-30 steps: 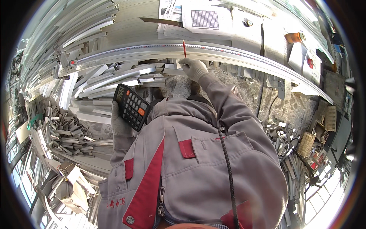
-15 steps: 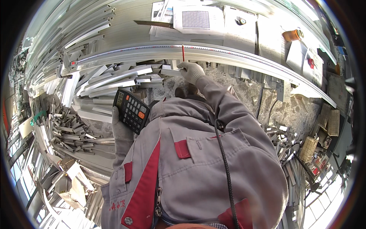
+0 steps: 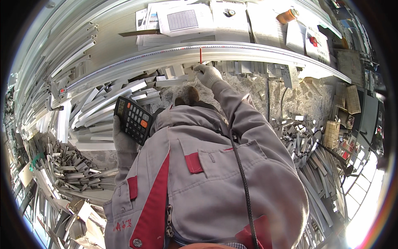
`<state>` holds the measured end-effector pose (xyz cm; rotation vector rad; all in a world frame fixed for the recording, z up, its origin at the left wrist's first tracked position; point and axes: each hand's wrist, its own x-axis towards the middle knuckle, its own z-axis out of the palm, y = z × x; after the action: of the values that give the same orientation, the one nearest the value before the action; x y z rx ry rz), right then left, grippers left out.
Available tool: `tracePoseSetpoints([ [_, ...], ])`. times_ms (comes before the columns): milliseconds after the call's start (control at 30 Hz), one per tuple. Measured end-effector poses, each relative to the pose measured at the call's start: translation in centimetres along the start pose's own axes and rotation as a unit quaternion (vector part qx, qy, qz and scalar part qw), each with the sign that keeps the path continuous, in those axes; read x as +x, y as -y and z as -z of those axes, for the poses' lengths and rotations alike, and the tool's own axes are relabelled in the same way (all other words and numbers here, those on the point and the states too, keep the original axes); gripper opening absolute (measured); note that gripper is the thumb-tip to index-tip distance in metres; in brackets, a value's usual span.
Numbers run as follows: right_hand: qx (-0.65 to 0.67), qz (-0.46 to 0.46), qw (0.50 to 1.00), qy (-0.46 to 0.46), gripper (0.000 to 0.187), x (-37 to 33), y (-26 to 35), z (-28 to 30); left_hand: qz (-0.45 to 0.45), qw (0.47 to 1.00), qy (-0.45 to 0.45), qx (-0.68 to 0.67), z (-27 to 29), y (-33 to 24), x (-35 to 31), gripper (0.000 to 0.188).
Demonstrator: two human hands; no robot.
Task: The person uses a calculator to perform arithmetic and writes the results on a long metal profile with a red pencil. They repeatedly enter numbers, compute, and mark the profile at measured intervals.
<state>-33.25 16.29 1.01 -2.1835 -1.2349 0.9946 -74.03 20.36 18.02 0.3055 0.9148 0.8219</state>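
My left hand [image 3: 121, 132], in a pale glove, is closed around the lower left side of a black calculator [image 3: 133, 120] with an orange key; its display is lit by digits. Ahead of me, my gloved right hand [image 3: 208, 76] pinches the lower end of a thin red stick [image 3: 201, 55]. The stick stands across the near side of a long metal rail [image 3: 248, 53], its tip at the printed measuring tape [image 3: 153, 51] that runs along the rail. My right fingertips lie just below the rail's near edge.
Beyond the rail lie paper sheets [image 3: 186, 21], a dark flat strip [image 3: 139, 32], an orange can [image 3: 287, 15] and a small red object [image 3: 313, 41]. Metal profiles [image 3: 72, 58] are stacked at left. Offcuts [image 3: 74, 166] heap below, and wire baskets [image 3: 331, 133] stand at right.
My right hand and the red stick have moved rightward along the tape. The view has shifted right, so the papers and rail appear farther left. The calculator stays in my left hand.
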Motion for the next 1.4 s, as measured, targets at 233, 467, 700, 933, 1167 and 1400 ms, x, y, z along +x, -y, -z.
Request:
tracePoseSetpoints([
  [233,-0.017,-0.064,0.997,-0.045,0.028,-4.7,-2.5,3.9,0.046,0.998,0.047,0.007,0.7,0.9,3.1,0.06],
  [467,-0.026,-0.073,0.993,-0.092,0.026,-2.7,-7.4,8.1,0.043,0.997,0.069,-0.009,-1.5,3.2,3.9,0.058],
  [700,-0.032,-0.054,0.998,-0.015,0.028,-0.9,-12.3,11.0,-0.015,0.999,0.028,0.022,-7.9,8.1,4.3,0.051],
  [933,0.036,-0.001,0.999,-0.01,0.028,-2.4,-19.8,18.4,-0.04,0.996,-0.054,0.053,-17.4,15.4,3.2,0.051],
  [1167,0.039,-0.002,0.999,-0.035,0.026,-1.3,-26.0,23.3,-0.037,0.996,-0.051,0.064,-23.9,20.9,1.3,0.058],
  [1400,0.014,0.0,1.0,0.017,0.028,-2.7,-27.5,25.0,-0.037,0.997,-0.017,0.067,-25.8,22.7,1.3,0.057],
])
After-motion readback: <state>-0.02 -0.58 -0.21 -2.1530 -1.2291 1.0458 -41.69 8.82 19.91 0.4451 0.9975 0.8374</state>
